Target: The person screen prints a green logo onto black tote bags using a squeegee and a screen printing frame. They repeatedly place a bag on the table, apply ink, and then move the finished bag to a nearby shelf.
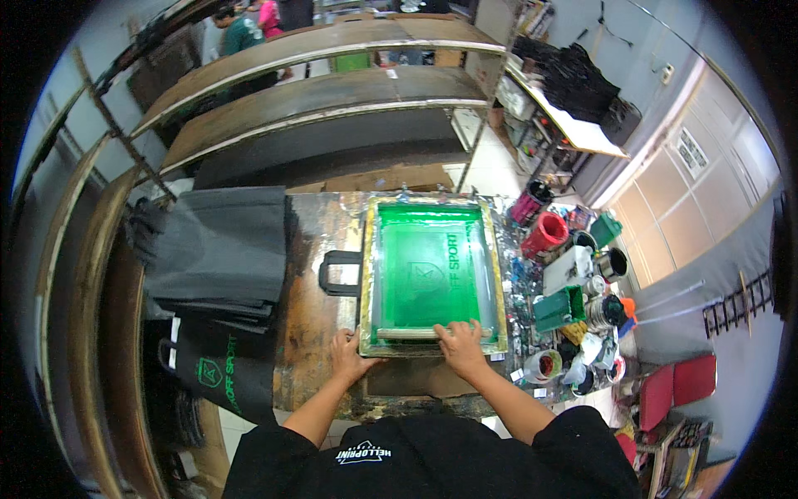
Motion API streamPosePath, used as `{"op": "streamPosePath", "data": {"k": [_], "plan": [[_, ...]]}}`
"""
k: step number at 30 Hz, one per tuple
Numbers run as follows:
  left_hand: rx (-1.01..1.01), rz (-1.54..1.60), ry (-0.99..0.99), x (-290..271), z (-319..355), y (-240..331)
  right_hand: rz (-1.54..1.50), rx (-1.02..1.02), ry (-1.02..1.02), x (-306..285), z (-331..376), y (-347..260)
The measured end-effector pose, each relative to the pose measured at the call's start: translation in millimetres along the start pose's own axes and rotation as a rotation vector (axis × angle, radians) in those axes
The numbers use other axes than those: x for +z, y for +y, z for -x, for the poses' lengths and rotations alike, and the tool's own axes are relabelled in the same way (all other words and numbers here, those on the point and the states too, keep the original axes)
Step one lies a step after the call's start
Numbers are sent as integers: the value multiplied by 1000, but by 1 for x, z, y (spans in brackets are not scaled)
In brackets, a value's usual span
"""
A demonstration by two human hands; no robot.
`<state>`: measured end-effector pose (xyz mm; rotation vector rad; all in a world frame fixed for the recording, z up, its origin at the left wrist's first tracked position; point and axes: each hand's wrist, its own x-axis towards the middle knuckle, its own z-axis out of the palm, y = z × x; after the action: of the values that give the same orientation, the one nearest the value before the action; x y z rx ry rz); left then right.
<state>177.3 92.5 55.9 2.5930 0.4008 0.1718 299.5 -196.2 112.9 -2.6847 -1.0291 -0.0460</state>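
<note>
A screen printing frame (500, 283) with a yellowish, ink-stained border lies on the worktable, its mesh coated in green ink (407, 291). Along its near inside edge rests a squeegee (403, 333) with a pale handle. My right hand (462, 348) is closed over the right part of that handle. At the frame's near left corner, my left hand (351, 358) grips the border, thumb pointing right. From under the frame's left side sticks out the black handle of a bag (339, 273); the frame hides the rest of it.
Dark bags lie stacked (218, 241) at the left, with a green-printed black bag (218, 366) nearer me. Ink pots, a red bucket (547, 233) and a green container (559, 309) crowd the right side. Shelves (332, 87) stand beyond; people are in the far background.
</note>
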Motion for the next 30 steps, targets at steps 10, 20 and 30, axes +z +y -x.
{"op": "streamPosePath", "data": {"k": [10, 20, 30], "plan": [[-48, 554, 19, -29, -1, 24, 133, -27, 150, -50, -11, -12], [30, 959, 326, -104, -66, 89, 198, -48, 473, -166, -88, -34], [199, 1020, 501, -151, -141, 137, 266, -90, 603, -247, -205, -1]]}}
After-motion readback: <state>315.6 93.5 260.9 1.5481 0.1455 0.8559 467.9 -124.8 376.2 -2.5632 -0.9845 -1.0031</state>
